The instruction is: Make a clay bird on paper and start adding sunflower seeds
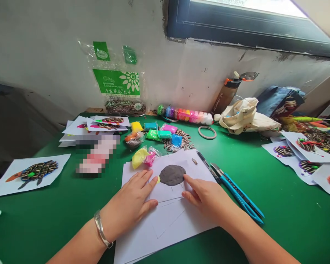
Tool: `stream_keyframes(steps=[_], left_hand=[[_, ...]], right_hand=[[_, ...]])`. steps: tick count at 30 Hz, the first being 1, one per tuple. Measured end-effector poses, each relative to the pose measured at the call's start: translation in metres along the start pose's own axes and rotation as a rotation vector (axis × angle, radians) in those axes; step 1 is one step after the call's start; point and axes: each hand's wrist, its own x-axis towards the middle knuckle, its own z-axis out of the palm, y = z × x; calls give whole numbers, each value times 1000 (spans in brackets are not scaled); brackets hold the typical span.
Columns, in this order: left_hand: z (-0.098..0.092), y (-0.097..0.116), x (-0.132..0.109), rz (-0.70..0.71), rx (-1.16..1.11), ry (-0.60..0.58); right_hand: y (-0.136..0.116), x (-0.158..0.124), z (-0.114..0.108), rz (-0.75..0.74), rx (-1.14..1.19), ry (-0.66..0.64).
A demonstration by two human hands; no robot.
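Observation:
A flattened dark grey oval of modelling clay (172, 175) lies on a sheet of white paper (167, 196), which rests on more white sheets. Against the oval's left edge is a small bit of yellow clay (158, 179), touched by the index fingertip of my left hand (133, 196). That hand lies on the paper with its fingers stretched out. My right hand (205, 194) touches the oval's right edge with an extended index finger, the thumb apart below it. Neither hand grasps anything. One sunflower seed (194, 161) lies on the paper above the oval.
Right of the paper lie a pen (207, 165) and a blue utility knife (240, 196). Bagged clay (154, 135) and sunflower seeds (184, 139) sit behind, near a tape roll (207, 132). Seed pictures (38, 172) lie left and right. A seed bag (119, 88) leans on the wall.

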Motion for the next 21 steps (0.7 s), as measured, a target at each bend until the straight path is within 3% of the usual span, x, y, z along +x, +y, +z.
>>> stream_keyframes(steps=[12,21], left_hand=[[1,2,-1,3,33,-18],[-3,-4,-3,-14,-85,0]], right_hand=[[-5,-3,1,0,-84,1],[1,1,3,55,36,45]])
